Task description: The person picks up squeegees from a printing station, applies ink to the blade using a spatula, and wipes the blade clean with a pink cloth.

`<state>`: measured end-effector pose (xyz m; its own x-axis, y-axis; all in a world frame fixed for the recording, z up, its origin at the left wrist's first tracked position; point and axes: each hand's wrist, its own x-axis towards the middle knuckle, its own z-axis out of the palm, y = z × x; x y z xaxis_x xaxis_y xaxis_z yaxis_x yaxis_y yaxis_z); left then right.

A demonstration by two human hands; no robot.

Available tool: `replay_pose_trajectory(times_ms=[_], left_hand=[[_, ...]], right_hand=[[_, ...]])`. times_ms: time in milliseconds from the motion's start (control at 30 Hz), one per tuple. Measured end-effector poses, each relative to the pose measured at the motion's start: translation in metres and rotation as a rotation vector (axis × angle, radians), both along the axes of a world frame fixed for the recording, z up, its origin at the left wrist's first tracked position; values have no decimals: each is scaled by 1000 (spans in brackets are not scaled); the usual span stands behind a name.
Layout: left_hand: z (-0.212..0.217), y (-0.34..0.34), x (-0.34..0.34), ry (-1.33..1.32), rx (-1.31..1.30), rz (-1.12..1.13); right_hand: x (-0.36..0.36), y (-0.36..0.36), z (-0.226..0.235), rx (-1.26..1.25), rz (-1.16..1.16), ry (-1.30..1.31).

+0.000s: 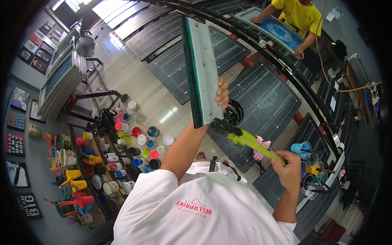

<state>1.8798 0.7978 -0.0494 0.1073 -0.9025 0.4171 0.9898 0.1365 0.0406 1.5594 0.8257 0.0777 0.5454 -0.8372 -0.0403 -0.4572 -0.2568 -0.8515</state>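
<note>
My left hand (222, 93) is closed round a long screen-printing squeegee (205, 61), its fingers showing at the right edge of the pale metal holder. The squeegee stands nearly upright in view, and its dark green blade carries black ink along the left side. A lime-green spatula (253, 142) is gripped by its end in my right hand (286, 166). The spatula's black, ink-covered tip meets or overlaps the lower right corner of the squeegee. Just behind that corner sits a round tub of black ink (234, 112), partly hidden. A pink cloth (261, 148) lies near the spatula's handle.
Dark printing platens (265, 102) with white rulings surround me. At the far right, a person in yellow (300, 18) holds a blue screen frame (281, 32). Cups (312, 166) stand to my right. Ink pots (149, 143) cover the floor and a rack (87, 163) at left.
</note>
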Motion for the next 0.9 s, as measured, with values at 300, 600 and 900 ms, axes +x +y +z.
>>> replay_pose_trajectory(times_ms=[300,600,900], left_hand=[[-5,-9,3,41,-111,30],[9,-3,4,-10,-68,79],[17,-4,5,-148,-132,43]], right_hand=[[19,11,11,-4,69,79],[27,11,19,-81,113,85],[45,7,35,-106,101,91]])
